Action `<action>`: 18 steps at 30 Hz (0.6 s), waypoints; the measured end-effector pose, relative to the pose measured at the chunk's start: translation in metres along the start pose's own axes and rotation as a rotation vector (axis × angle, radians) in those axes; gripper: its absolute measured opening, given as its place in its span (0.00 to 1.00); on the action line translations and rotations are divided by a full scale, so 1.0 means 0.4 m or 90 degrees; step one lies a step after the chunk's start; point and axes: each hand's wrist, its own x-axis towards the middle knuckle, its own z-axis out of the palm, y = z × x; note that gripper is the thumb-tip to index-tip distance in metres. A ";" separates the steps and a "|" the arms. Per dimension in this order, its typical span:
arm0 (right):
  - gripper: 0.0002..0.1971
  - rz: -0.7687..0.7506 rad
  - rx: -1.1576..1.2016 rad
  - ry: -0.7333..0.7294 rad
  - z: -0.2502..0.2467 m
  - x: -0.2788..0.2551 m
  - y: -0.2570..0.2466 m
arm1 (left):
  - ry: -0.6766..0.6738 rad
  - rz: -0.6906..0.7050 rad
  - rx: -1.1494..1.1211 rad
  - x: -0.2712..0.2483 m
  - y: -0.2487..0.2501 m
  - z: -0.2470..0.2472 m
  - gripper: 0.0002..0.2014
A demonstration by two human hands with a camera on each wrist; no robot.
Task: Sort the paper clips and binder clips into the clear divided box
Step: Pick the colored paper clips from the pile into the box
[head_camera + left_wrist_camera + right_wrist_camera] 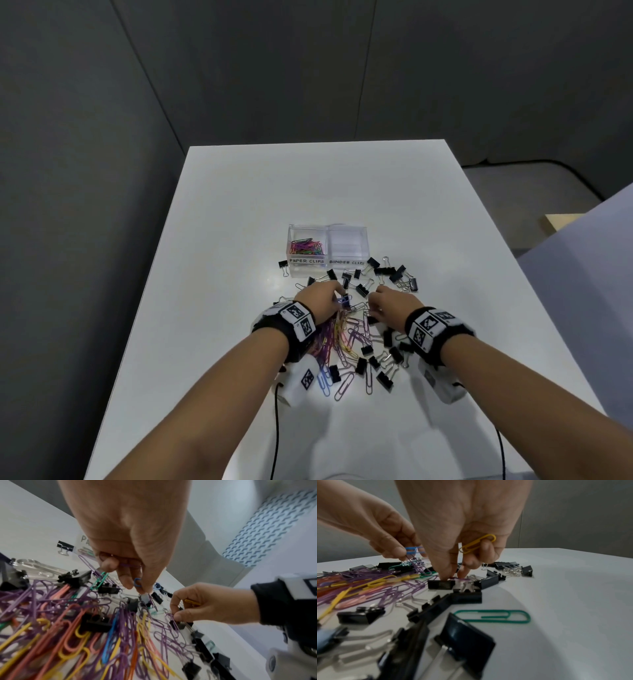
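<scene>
While both hands are working the mixed pile on the white table (pixel 239 205), the head view is showing the clear divided box (pixel 327 250) lying just beyond it: paper clips are sitting in its left compartment, the right one looking empty, binder clips (pixel 394 272) scattering to its near right.

From the left wrist, the left hand (pixel 130 534) is pinching a blue paper clip (pixel 137 582) with several more tucked under its curled fingers; these could be slipping out or dragging tangled purple clips along.

From the right wrist, the right hand (pixel 462 520) is hooking a yellow paper clip (pixel 477 543) while its fingertips are pinching downward beside a binder clip (pixel 441 584), which risks getting carried off with the clips.
</scene>
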 end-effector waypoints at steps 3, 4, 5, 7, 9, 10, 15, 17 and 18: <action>0.05 0.007 0.011 0.015 -0.013 -0.001 0.000 | 0.000 0.008 -0.033 0.003 -0.008 -0.013 0.17; 0.04 0.017 0.019 0.017 -0.019 -0.002 -0.001 | 0.002 0.003 -0.043 0.007 -0.013 -0.017 0.17; 0.04 0.024 0.032 0.023 -0.023 -0.003 0.001 | 0.003 -0.005 -0.051 0.010 -0.016 -0.021 0.16; 0.03 0.041 0.049 0.033 -0.033 -0.004 0.002 | 0.012 -0.024 -0.058 0.014 -0.024 -0.028 0.11; 0.13 0.050 0.065 0.043 -0.037 -0.003 0.000 | 0.029 -0.044 -0.059 0.015 -0.032 -0.031 0.07; 0.18 0.053 0.071 0.043 -0.039 -0.003 -0.003 | 0.029 -0.052 -0.054 0.015 -0.036 -0.031 0.07; 0.14 0.066 0.106 0.100 -0.041 0.002 -0.017 | -0.001 -0.037 0.058 0.009 -0.052 -0.030 0.21; 0.14 0.073 0.122 0.134 -0.042 0.001 -0.020 | 0.001 -0.036 0.067 0.008 -0.050 -0.030 0.24; 0.15 0.079 0.108 0.139 -0.044 -0.001 -0.022 | 0.004 -0.039 0.070 0.007 -0.049 -0.031 0.23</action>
